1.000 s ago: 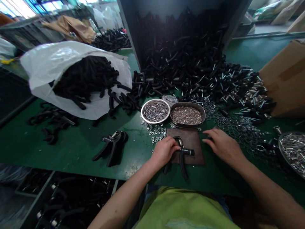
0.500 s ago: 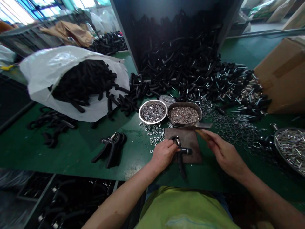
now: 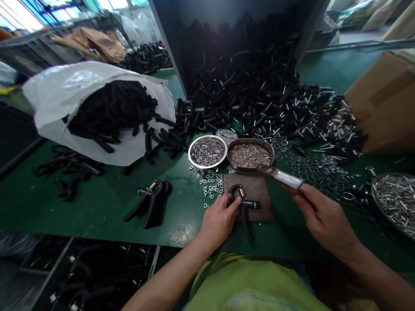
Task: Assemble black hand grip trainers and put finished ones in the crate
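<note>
My left hand (image 3: 220, 218) is closed on a black hand gripper (image 3: 246, 216) with a coil spring at its top. This hand gripper lies on a brown square plate (image 3: 264, 190) on the bench. My right hand (image 3: 324, 216) is wrapped round the handle of a hammer (image 3: 285, 178), raised to the right of the plate. The hammer's dark end is near the rim of the oval tin. More black hand grippers with springs (image 3: 149, 202) stand together on the bench to the left.
A round steel bowl (image 3: 193, 162) of small metal parts and an oval tin (image 3: 238, 167) of tiny pieces stand behind the plate. Loose nuts (image 3: 212, 183) and rings (image 3: 311, 172) lie about. Black handles spill from a white sack (image 3: 55, 99). A carton (image 3: 385, 103) stands right.
My right hand has moved right and slightly down with the hammer, which has turned in the hand. My left fingers have shifted left along the hand gripper, off its crosspiece.
</note>
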`<action>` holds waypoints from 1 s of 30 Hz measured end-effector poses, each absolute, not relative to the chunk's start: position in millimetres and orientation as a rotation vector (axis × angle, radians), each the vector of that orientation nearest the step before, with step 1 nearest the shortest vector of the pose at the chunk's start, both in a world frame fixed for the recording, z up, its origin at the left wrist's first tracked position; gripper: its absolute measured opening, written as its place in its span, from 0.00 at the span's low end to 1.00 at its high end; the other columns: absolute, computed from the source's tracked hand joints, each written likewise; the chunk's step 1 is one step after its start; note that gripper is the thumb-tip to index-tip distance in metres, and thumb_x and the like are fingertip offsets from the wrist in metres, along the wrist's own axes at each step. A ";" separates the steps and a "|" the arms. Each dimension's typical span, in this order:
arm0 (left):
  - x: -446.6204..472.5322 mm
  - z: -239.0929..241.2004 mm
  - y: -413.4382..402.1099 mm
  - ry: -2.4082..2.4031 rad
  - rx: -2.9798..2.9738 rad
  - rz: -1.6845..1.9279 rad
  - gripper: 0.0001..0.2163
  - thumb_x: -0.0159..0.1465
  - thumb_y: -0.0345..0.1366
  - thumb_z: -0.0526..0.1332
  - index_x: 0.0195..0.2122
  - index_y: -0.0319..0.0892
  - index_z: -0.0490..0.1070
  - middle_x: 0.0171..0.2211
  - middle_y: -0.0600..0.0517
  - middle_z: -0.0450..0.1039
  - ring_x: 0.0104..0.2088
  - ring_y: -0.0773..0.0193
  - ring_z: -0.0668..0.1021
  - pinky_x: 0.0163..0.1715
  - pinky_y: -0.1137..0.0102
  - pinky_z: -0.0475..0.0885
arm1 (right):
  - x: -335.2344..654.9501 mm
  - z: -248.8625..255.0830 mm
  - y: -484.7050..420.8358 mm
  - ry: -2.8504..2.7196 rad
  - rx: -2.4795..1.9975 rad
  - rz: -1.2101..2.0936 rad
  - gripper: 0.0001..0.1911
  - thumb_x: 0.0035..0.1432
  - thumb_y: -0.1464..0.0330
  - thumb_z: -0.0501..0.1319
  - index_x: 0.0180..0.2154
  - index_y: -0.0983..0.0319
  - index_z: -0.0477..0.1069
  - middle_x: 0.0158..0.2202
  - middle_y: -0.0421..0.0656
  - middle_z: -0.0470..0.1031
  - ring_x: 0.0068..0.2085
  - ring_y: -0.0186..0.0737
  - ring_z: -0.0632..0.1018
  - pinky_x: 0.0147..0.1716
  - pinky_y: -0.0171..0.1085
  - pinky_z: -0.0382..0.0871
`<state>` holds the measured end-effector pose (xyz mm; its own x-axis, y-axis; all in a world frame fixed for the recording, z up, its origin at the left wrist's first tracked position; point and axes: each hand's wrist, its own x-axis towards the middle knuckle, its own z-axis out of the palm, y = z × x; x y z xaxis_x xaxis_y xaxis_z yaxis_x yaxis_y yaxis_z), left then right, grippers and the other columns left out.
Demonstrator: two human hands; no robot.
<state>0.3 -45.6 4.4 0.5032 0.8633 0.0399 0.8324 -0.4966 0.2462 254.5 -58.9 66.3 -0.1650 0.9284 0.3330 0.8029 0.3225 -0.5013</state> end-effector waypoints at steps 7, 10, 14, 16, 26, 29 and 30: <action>6.0 9.7 -53.8 1.544 2.541 -0.069 0.24 0.63 0.28 0.53 0.60 0.52 0.57 0.47 0.44 0.66 0.41 0.58 0.73 0.29 0.70 0.73 | 297.4 9.6 -73.2 -2.000 -1.944 0.015 0.20 0.64 0.63 0.48 0.57 0.56 0.62 0.47 0.45 0.74 0.42 0.43 0.77 0.34 0.39 0.71; 2.2 15.6 -48.3 1.529 2.408 0.083 0.23 0.63 0.28 0.52 0.59 0.52 0.62 0.43 0.45 0.69 0.37 0.60 0.74 0.34 0.66 0.73 | 308.0 -4.4 -74.5 -2.050 -2.160 -0.172 0.21 0.64 0.61 0.47 0.55 0.57 0.64 0.41 0.46 0.75 0.35 0.45 0.77 0.24 0.39 0.66; 0.2 18.3 -43.4 1.350 1.720 0.492 0.18 0.63 0.32 0.54 0.54 0.47 0.68 0.37 0.48 0.73 0.32 0.63 0.75 0.33 0.67 0.73 | 315.7 -7.6 -56.5 -2.141 -2.118 -0.245 0.19 0.64 0.63 0.48 0.50 0.61 0.69 0.39 0.48 0.75 0.39 0.48 0.74 0.31 0.43 0.68; 5.6 14.5 -47.2 1.235 1.174 0.594 0.15 0.62 0.37 0.57 0.49 0.41 0.72 0.33 0.48 0.74 0.28 0.64 0.76 0.26 0.69 0.74 | 311.2 -1.6 -35.4 -2.147 -1.995 -0.205 0.18 0.63 0.63 0.50 0.49 0.63 0.70 0.41 0.49 0.74 0.44 0.49 0.72 0.39 0.45 0.68; 24.8 34.1 -79.5 1.106 0.673 0.586 0.28 0.55 0.42 0.65 0.57 0.43 0.65 0.63 0.46 0.55 0.63 0.56 0.60 0.62 0.60 0.54 | 206.4 40.1 142.6 -2.306 -1.663 0.192 0.15 0.61 0.69 0.52 0.42 0.62 0.76 0.43 0.46 0.75 0.46 0.42 0.69 0.46 0.39 0.63; 15.6 48.2 -72.5 1.107 0.969 0.584 0.26 0.56 0.42 0.64 0.57 0.46 0.65 0.64 0.47 0.53 0.63 0.54 0.58 0.61 0.56 0.55 | 173.1 34.9 187.9 -2.374 -1.691 0.241 0.13 0.60 0.69 0.54 0.40 0.61 0.78 0.42 0.46 0.76 0.46 0.42 0.70 0.44 0.37 0.64; 12.2 52.4 -67.4 1.117 1.077 0.606 0.24 0.57 0.42 0.63 0.56 0.47 0.66 0.64 0.47 0.54 0.63 0.54 0.59 0.61 0.56 0.57 | 163.7 32.0 199.3 -2.393 -1.709 0.258 0.13 0.59 0.69 0.55 0.39 0.62 0.78 0.41 0.47 0.77 0.46 0.43 0.71 0.43 0.37 0.64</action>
<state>12.2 -67.4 52.4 0.3622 0.8370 -0.4101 0.1123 0.3976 0.9107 163.7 199.3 32.0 -0.3177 0.9467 0.0529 0.9138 0.3206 -0.2495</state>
